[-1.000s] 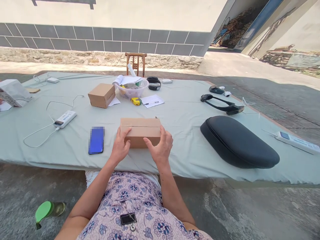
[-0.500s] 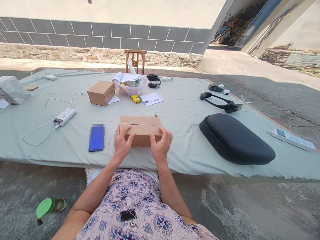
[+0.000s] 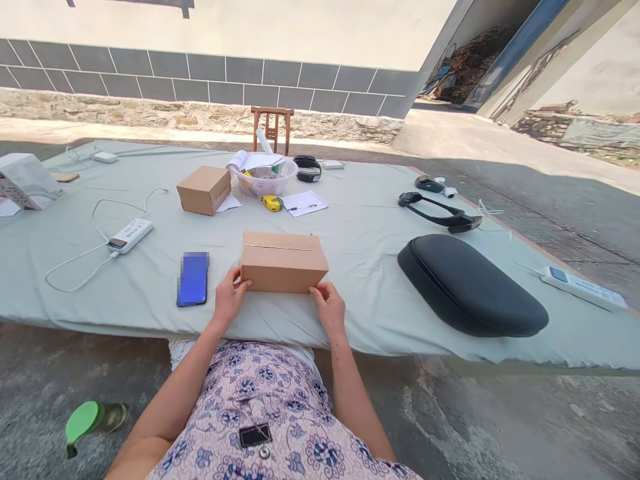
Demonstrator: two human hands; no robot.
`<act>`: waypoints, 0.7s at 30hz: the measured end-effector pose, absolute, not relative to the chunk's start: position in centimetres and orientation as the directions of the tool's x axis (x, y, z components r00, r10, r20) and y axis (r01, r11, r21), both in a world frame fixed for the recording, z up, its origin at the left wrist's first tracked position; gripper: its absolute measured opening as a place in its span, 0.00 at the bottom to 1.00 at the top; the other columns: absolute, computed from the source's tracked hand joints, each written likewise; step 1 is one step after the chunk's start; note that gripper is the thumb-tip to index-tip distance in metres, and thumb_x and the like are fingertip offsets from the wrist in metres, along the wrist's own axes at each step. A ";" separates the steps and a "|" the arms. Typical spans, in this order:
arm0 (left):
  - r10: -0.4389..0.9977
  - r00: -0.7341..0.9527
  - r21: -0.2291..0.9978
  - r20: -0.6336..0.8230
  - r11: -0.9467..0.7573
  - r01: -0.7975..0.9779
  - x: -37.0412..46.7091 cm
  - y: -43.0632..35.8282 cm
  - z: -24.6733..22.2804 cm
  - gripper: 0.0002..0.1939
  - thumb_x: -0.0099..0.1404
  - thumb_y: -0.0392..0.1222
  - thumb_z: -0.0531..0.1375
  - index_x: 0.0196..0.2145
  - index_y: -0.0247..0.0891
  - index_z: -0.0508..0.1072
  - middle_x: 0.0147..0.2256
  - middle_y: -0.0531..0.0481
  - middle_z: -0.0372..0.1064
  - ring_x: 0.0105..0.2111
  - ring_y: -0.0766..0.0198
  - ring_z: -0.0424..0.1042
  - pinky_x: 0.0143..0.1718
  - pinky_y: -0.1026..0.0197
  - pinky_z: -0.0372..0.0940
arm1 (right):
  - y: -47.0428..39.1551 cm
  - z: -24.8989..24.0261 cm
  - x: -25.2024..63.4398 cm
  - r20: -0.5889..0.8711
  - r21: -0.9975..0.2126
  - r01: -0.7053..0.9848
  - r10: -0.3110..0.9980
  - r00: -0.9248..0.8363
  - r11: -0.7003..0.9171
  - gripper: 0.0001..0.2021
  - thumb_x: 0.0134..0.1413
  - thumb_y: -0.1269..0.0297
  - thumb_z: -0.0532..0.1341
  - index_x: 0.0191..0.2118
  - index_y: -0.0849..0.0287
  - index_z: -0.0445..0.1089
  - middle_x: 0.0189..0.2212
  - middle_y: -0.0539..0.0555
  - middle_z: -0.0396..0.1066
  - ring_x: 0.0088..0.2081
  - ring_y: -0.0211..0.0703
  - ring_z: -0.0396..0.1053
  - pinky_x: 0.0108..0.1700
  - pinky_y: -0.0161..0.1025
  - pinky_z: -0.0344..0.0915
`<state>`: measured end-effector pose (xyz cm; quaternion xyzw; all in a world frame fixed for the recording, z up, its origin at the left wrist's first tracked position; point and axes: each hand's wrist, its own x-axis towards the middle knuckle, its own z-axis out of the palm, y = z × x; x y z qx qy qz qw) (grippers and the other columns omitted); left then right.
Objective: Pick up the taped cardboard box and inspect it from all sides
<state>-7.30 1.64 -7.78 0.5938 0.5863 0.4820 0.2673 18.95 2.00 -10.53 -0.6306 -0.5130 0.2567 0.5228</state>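
Note:
A closed brown cardboard box [image 3: 284, 267] rests on the cloth-covered table in front of me, a seam running across its top. My left hand [image 3: 231, 292] grips its lower left front corner, thumb against the front face and fingers along the side. At the lower right front corner, my right hand [image 3: 327, 303] pinches the box with thumb and bent fingers. A phone [image 3: 193, 279] with a blue screen lies to the left of my left hand.
Behind the box are a second cardboard box [image 3: 203, 190], a plastic basket [image 3: 267, 183] with papers, and a yellow tape measure [image 3: 272, 203]. A large black case [image 3: 473, 287] lies to the right, beyond it a black headset [image 3: 440, 213]. A white power strip [image 3: 131, 235] is at left.
Both hands have slid from the box's top front edge down to its lower front corners, moving outward. More of the front face shows. The view has tilted slightly upward.

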 end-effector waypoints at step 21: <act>0.946 -0.169 0.842 0.276 -0.154 0.517 -7.0 0.6 -6.4 0.10 0.63 0.49 0.57 0.37 0.42 0.63 0.41 0.47 0.74 0.42 0.57 0.75 0.47 0.53 0.69 | -0.1 -8.1 19.1 0.258 -0.814 0.575 0.934 0.245 0.074 0.24 0.50 0.36 0.60 0.29 0.54 0.61 0.28 0.52 0.72 0.31 0.46 0.69 0.36 0.42 0.65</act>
